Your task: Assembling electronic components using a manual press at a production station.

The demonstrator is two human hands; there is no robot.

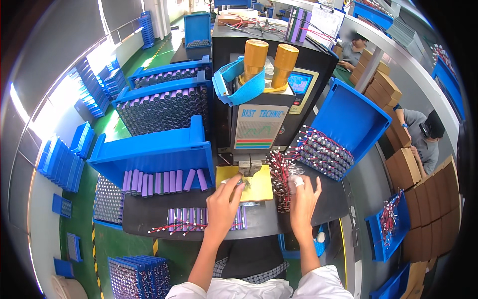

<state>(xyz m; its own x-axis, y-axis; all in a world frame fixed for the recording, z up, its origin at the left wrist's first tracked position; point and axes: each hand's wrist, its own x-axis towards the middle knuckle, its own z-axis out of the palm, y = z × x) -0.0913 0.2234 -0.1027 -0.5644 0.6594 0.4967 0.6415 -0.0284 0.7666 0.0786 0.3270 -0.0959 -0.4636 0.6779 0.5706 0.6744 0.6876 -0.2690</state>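
My left hand (222, 203) is closed in a pinch over the yellow pad (258, 187), just below the metal electrodes (250, 167) of a spot welder. A small dark piece shows at its fingertips, too covered to name. My right hand (302, 202) is beside a heap of red and black wire leads (282, 184) with white connectors. Its thumb and forefinger, with a white cover on one fingertip, close on a lead whose pale end is blurred; the other fingers stick out. In front of my left hand lies a row of purple battery cells (186, 217) with red leads across them.
The black welder (259, 127) carries two gold cylinders (255, 57) and a blue strap. At left, a tipped blue bin (154, 149) holds purple cells. At right, another blue bin (348, 119) holds cells with leads. Two people sit by cardboard boxes (430, 214) farther right.
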